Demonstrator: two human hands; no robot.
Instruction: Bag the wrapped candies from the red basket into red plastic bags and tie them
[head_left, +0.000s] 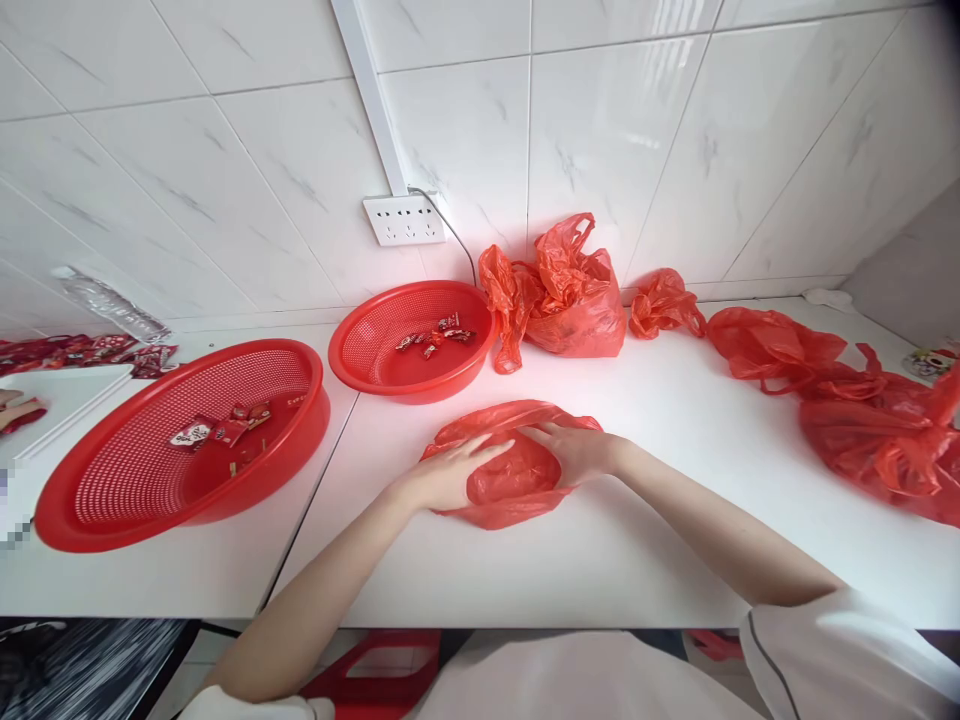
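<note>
A large red basket (124,470) stands at left, its right side near a table seam; a smaller red basket (367,345) sits beyond the seam. White tabletop (420,590) stretches from there to the front edge. At centre, the left hand (450,473), fingers spread, presses a thin, crumpled, translucent red bag (517,470), mouth wide open; the right hand (585,452), fingers also apart, presses its other side. Farther right, red bundles (877,420) reach the picture's edge.

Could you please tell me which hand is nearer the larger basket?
Left. The left hand is right of the basket, at the open bag; the right hand is farther, across the bag's mouth.
</note>
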